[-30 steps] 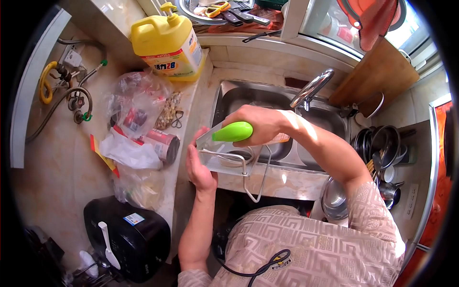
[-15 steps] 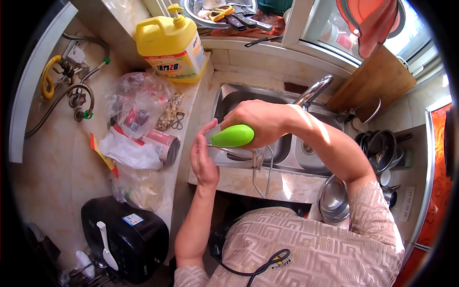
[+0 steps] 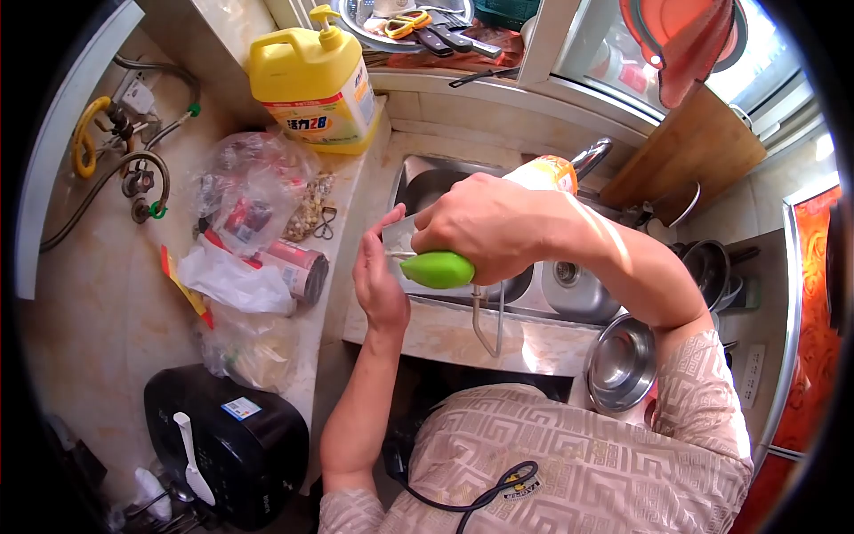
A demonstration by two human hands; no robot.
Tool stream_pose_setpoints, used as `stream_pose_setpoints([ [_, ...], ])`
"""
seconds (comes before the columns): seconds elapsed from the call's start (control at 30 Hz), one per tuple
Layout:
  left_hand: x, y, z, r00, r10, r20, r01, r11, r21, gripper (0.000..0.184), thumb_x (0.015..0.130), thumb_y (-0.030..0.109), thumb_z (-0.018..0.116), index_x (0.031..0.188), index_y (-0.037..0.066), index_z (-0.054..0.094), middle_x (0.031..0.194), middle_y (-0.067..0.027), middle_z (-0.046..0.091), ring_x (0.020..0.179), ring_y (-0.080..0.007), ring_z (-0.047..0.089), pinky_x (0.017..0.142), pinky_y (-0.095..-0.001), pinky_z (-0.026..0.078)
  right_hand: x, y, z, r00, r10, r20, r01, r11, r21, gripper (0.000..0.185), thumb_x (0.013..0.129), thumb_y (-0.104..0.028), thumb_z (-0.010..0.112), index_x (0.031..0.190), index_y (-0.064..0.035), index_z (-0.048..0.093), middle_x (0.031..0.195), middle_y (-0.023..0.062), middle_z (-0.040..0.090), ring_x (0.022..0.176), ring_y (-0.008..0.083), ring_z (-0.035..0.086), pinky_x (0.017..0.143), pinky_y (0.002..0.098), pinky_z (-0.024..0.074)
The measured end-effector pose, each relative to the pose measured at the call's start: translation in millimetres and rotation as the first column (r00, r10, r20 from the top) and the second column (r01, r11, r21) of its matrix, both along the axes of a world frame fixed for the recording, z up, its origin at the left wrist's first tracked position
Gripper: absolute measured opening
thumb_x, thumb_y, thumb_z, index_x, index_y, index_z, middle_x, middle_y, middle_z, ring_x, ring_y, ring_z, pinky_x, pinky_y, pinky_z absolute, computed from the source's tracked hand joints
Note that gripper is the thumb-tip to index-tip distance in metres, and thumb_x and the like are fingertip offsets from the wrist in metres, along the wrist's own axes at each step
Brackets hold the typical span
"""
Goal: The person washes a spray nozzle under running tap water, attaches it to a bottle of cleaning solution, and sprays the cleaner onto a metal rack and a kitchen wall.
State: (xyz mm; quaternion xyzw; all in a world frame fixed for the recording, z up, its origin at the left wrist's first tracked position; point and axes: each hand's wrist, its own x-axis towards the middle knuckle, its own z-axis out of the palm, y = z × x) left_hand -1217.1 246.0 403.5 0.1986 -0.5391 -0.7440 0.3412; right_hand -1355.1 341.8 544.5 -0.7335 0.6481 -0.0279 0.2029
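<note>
My right hand (image 3: 489,227) is wrapped around the neck of a spray bottle with a bright green head (image 3: 437,270). The orange-and-white bottle body (image 3: 553,171) shows beyond my knuckles, tilted over the sink. The head points toward my left hand (image 3: 381,280), which stands upright, long fingers straight, thumb toward the sink. A clear, glass-like piece (image 3: 399,238) lies against the inside of my left hand and seems held by it; its full shape is hidden behind the bottle and my right hand. Below both hands is the steel sink (image 3: 569,294).
Left counter: yellow detergent jug (image 3: 316,89), plastic bags (image 3: 253,187), a can (image 3: 302,271) and a black cooker (image 3: 227,445). A bent metal wire (image 3: 487,343) hangs at the sink's front. Right: metal bowls (image 3: 620,360), pans (image 3: 707,267), cutting board (image 3: 685,165). Faucet (image 3: 592,156) behind.
The bottle has tilted so its orange-and-white body now shows beyond my right hand. Its green head has dropped slightly. My left hand stays in nearly the same place, and the view has shifted a little.
</note>
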Motion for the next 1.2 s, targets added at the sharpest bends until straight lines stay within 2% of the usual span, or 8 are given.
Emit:
stream_pose_setpoints([
  [0.2, -4, 5, 5, 0.993, -0.019, -0.114, 0.04, 0.981, 0.188, 0.057, 0.106, 0.038, 0.018, 0.123, -0.002, 0.054, 0.129, -0.0145, 0.055, 0.12, -0.0243, 0.051, 0.105, -0.0368, 0.038, 0, 1, 3, 0.992, 0.024, -0.123, -0.017, 0.998, 0.059, 0.018, 0.07, -0.014, 0.067, 0.085, -0.0043, 0.063, 0.082, 0.0109, 0.063, 0.081, 0.0334, 0.065, 0.07, 0.0441, 0.0521],
  [0.33, -4, 5, 0, 0.998, 0.013, -0.056, 0.0, 0.973, 0.23, 0.058, 0.106, 0.038, 0.019, 0.122, -0.004, 0.056, 0.13, -0.0162, 0.055, 0.119, -0.0229, 0.051, 0.104, -0.0348, 0.037, -8, 2, 5, 0.998, -0.014, 0.067, 0.02, 0.996, -0.084, 0.02, 0.07, -0.014, 0.068, 0.087, -0.0058, 0.065, 0.086, 0.011, 0.065, 0.083, 0.0335, 0.064, 0.071, 0.0444, 0.0515],
  [0.47, 3, 1, -5, 1.0, -0.003, -0.027, 0.005, 0.997, 0.074, 0.052, 0.106, 0.034, 0.025, 0.121, -0.004, 0.056, 0.128, -0.0159, 0.056, 0.119, -0.0229, 0.051, 0.105, -0.035, 0.036, -20, 2, -17, 0.991, -0.1, 0.091, 0.111, 0.986, -0.123, 0.023, 0.068, -0.016, 0.07, 0.089, -0.0065, 0.065, 0.087, 0.0112, 0.065, 0.084, 0.0349, 0.063, 0.072, 0.0458, 0.0504],
  [0.67, 13, -2, -8, 1.0, -0.015, -0.007, 0.015, 0.995, 0.097, 0.05, 0.105, 0.034, 0.028, 0.121, -0.004, 0.056, 0.125, -0.0157, 0.057, 0.118, -0.0235, 0.052, 0.104, -0.0359, 0.038, -15, 4, -38, 0.949, -0.136, 0.285, 0.204, 0.952, -0.226, 0.019, 0.071, -0.015, 0.068, 0.088, -0.0066, 0.064, 0.084, 0.0117, 0.065, 0.086, 0.0356, 0.063, 0.073, 0.0451, 0.0509],
  [0.83, 14, 3, 2, 0.997, -0.077, 0.002, 0.076, 0.99, 0.121, 0.046, 0.105, 0.033, 0.032, 0.125, -0.003, 0.054, 0.12, -0.0138, 0.058, 0.111, -0.0234, 0.057, 0.098, -0.0362, 0.044, -18, 11, -60, 0.933, -0.244, 0.266, 0.297, 0.937, -0.183, 0.018, 0.071, -0.015, 0.067, 0.085, -0.0063, 0.064, 0.081, 0.013, 0.066, 0.082, 0.036, 0.064, 0.07, 0.0456, 0.0512],
  [0.9, 15, -2, -6, 0.998, -0.037, 0.055, 0.041, 0.997, -0.07, 0.045, 0.105, 0.032, 0.033, 0.125, -0.003, 0.053, 0.122, -0.0142, 0.057, 0.111, -0.0234, 0.057, 0.098, -0.0361, 0.044, -19, 14, -68, 0.913, -0.337, 0.231, 0.373, 0.918, -0.133, 0.018, 0.07, -0.016, 0.068, 0.085, -0.006, 0.064, 0.079, 0.0142, 0.065, 0.08, 0.0367, 0.064, 0.068, 0.0454, 0.0513],
  [1.07, 16, -11, -7, 0.995, -0.083, 0.061, 0.088, 0.993, -0.084, 0.042, 0.104, 0.027, 0.035, 0.123, -0.005, 0.055, 0.129, -0.0153, 0.056, 0.12, -0.0219, 0.05, 0.106, -0.036, 0.035, -16, 41, -65, 0.803, -0.446, 0.394, 0.5, 0.865, -0.039, 0.015, 0.074, -0.014, 0.066, 0.086, -0.0038, 0.064, 0.081, 0.0174, 0.066, 0.08, 0.0379, 0.064, 0.07, 0.0454, 0.0522],
  [1.2, 14, -14, -3, 0.993, -0.102, 0.055, 0.105, 0.993, -0.056, 0.043, 0.105, 0.028, 0.035, 0.124, -0.005, 0.053, 0.13, -0.0158, 0.055, 0.118, -0.0228, 0.052, 0.104, -0.0365, 0.039, -20, 70, -81, 0.78, -0.477, 0.406, 0.565, 0.816, -0.126, 0.015, 0.076, -0.014, 0.064, 0.086, -0.0026, 0.062, 0.079, 0.0191, 0.064, 0.079, 0.0398, 0.063, 0.069, 0.0463, 0.0507],
])
